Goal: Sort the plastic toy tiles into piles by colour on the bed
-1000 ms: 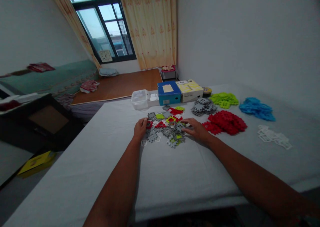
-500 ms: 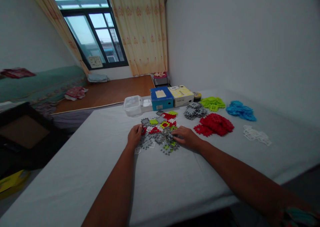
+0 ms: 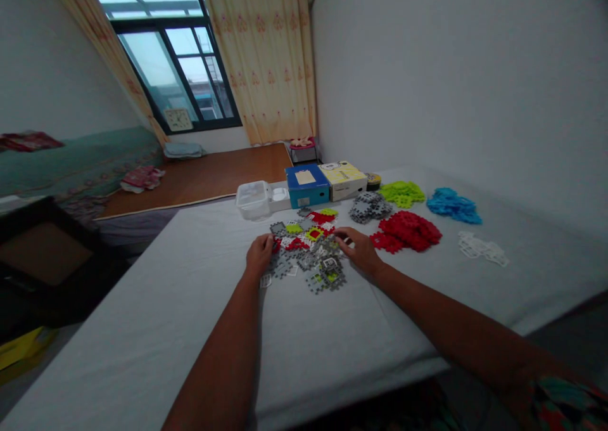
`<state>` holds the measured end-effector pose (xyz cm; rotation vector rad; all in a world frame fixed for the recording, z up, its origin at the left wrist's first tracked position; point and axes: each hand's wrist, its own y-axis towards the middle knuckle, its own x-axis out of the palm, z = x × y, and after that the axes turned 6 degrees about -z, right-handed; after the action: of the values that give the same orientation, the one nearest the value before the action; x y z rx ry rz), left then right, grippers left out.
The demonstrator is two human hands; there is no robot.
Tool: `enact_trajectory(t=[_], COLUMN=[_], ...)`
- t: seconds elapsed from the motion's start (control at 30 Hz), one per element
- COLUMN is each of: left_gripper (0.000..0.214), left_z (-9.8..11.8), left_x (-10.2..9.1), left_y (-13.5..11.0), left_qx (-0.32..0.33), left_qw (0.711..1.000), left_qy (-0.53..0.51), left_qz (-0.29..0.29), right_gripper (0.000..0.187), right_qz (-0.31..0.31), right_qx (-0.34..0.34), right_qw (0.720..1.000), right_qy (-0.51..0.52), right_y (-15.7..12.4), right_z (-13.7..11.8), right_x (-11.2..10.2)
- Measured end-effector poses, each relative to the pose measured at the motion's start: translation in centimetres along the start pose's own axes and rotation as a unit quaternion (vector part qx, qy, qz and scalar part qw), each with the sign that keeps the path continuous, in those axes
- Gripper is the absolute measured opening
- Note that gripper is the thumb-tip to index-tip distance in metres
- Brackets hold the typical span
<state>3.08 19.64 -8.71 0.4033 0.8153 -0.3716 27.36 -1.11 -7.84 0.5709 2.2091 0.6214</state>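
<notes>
A mixed heap of small flat interlocking plastic pieces, grey, red, white and lime, lies on the white table in front of me. My left hand rests at the heap's left edge, fingers curled onto grey pieces. At the heap's right edge my right hand lies palm down, its fingertips among the pieces; whether it grips one is hidden.
Sorted piles lie to the right: grey, lime, red, blue, white. A clear tub, a blue box and a yellow box stand behind the heap. The wall runs along the right.
My right hand has shifted slightly away from me along the heap's right edge. The left hand stays at the left edge. The view has drifted a little.
</notes>
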Motion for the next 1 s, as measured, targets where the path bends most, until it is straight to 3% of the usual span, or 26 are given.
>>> enact_trajectory(t=[0.13,0.4,0.47,0.57,0.67,0.73,0.8,0.9,1.0], left_gripper=[0.04,0.037,0.036,0.035,0.034,0.033,0.033,0.033,0.032], left_z=[-0.1,-0.5,-0.5,-0.5,-0.5,-0.5,-0.5,-0.5,-0.4], left_x=[0.1,0.2,0.2,0.2,0.2,0.2,0.1,0.1,0.0], left_y=[0.0,0.0,0.0,0.1,0.2,0.2,0.1,0.0,0.0], left_qx=[0.002,0.012,0.014,0.015,0.013,0.012,0.014,0.021,0.024], left_qw=[1.0,1.0,1.0,1.0,1.0,1.0,1.0,1.0,1.0], left_qy=[0.002,0.004,0.004,0.004,0.005,0.006,0.006,0.003,0.005], left_qz=[-0.002,-0.003,-0.003,-0.006,-0.008,-0.009,-0.007,-0.006,-0.007], right_gripper=[0.023,0.029,0.028,0.024,0.023,0.026,0.03,0.032,0.027], right_qz=[0.003,-0.069,-0.094,-0.097,0.002,0.07,0.097,0.055,0.001], right_qx=[0.098,0.131,0.108,0.082,0.102,0.156,0.23,0.312,0.331], right_qw=[0.993,0.983,0.986,0.992,0.991,0.979,0.96,0.937,0.931], right_qy=[0.071,0.112,0.087,0.009,-0.089,-0.114,-0.129,-0.148,-0.157], right_y=[0.4,0.5,1.8,5.2,9.2,11.0,11.9,11.7,11.2], right_z=[1.3,2.5,2.6,3.5,6.2,8.8,11.3,14.0,15.2], right_x=[-0.2,-0.4,-1.7,-5.4,-10.5,-13.6,-15.6,-16.2,-14.9])
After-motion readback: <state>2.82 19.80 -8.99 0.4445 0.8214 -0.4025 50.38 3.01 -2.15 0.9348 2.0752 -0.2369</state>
